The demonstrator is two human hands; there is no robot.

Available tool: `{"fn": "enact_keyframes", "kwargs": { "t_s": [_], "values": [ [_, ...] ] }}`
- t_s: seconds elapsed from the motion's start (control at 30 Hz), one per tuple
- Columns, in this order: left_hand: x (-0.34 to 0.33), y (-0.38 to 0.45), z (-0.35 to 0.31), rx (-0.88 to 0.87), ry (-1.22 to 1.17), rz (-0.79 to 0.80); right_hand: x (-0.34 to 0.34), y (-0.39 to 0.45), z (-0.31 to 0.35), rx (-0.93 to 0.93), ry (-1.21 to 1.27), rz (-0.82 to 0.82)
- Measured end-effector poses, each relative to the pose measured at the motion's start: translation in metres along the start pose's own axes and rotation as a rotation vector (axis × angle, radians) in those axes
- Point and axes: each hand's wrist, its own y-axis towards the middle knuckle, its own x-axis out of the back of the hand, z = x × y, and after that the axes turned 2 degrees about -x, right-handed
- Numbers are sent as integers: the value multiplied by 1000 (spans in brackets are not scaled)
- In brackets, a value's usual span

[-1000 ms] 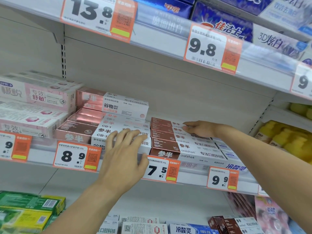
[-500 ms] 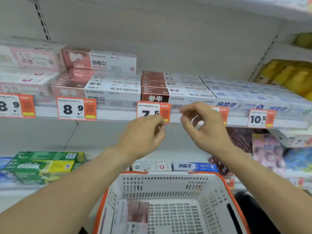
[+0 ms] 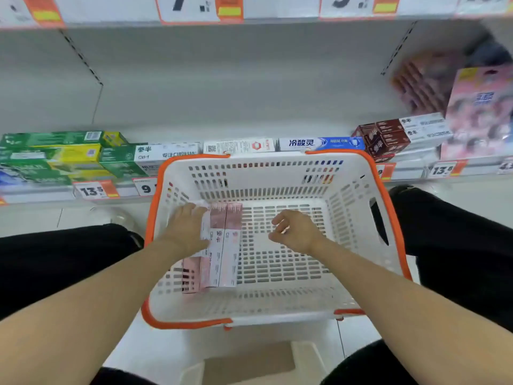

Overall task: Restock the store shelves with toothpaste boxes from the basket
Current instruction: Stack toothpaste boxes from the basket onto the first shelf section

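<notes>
A white basket (image 3: 349,207) with an orange rim sits on the pale floor (image 3: 155,348) between the person's knees. Pink toothpaste boxes (image 3: 222,245) lie flat along its left side, around nine o'clock. At twelve o'clock, beyond it, the low shelf (image 3: 41,194) carries green boxes (image 3: 55,154), white boxes (image 3: 238,146) and maroon boxes (image 3: 383,140).

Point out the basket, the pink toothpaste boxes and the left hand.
basket (image 3: 387,218), head view, orange right rim.
pink toothpaste boxes (image 3: 229,254), head view, top face of rightmost box.
left hand (image 3: 184,229), head view, back of hand.
</notes>
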Motion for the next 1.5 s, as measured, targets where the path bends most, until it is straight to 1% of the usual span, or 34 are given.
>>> {"fn": "enact_keyframes", "kwargs": {
  "t_s": [0.07, 0.17, 0.23, 0.3, 0.37, 0.43, 0.53, 0.6, 0.67, 0.73, 0.87, 0.97, 1.07, 1.13, 1.23, 1.33, 1.4, 1.5],
  "values": [
    [-6, 1, 5, 22, -7, 20, -11, 16, 8, -3, 24, 39],
    [-13, 7, 7, 20, -97, 64, -37, 43, 18, -41, 33, 78],
    [-22, 8, 11, 7, -149, 60, -62, 59, 18, -94, 73, 137],
    [-28, 9, 15, -11, -210, 17, -84, 70, 15, -139, 132, 157],
    [-29, 8, 13, -26, -282, -31, -99, 73, 9, -172, 194, 128],
    [-30, 9, 11, -10, -374, -41, -114, 76, -1, -229, 232, 93],
    [-36, 6, 7, 3, -401, -71, -129, 80, -16, -310, 363, 40],
    [-39, 3, 4, 50, -492, -127, -126, 83, -20, -346, 436, 52],
    [-40, 0, 1, 125, -598, -148, -118, 87, -28, -345, 418, 48],
    [-45, -3, -6, 184, -647, -112, -106, 86, -34, -331, 422, -3],
    [-66, -13, -28, 230, -718, 95, -81, 76, -46, -337, 428, -111],
    [-76, -10, -34, 228, -741, 123, -76, 73, -52, -352, 389, -108],
    [-73, -9, -26, 247, -761, 126, -77, 74, -52, -373, 326, -28],
    [-72, -11, -17, 262, -775, 122, -82, 72, -48, -362, 335, 33],
    [-69, -14, -14, 277, -838, 101, -85, 67, -46, -365, 327, 14],
    [-64, -13, -16, 332, -988, 50, -77, 62, -46, -364, 327, 6],
    [-57, -12, -18, 341, -1121, 67, -63, 56, -49, -385, 419, 84],
    [-39, -11, -25, 320, -1380, 156, -31, 43, -45, -379, 460, 315]
  ]
}}
